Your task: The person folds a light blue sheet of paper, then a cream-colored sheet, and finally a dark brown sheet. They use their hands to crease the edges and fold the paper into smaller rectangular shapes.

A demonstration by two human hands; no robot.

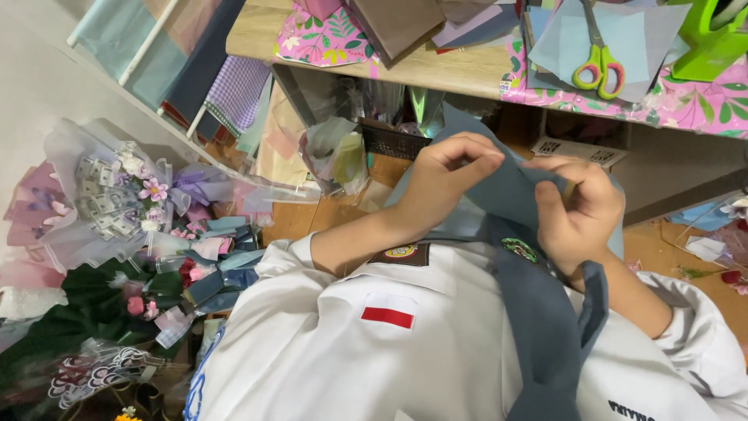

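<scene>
Both hands pinch a sheet of grey-blue paper [510,191]: left hand [448,183] and right hand [580,214] grip its folded edge, scissors [598,66] on the table [436,66] beyond them.

White coded label [578,150] (rectangular) under the shelf

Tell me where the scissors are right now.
In the head view, the scissors lie at upper right on the wooden shelf, on blue-grey paper sheets, left of a green holder.
</scene>
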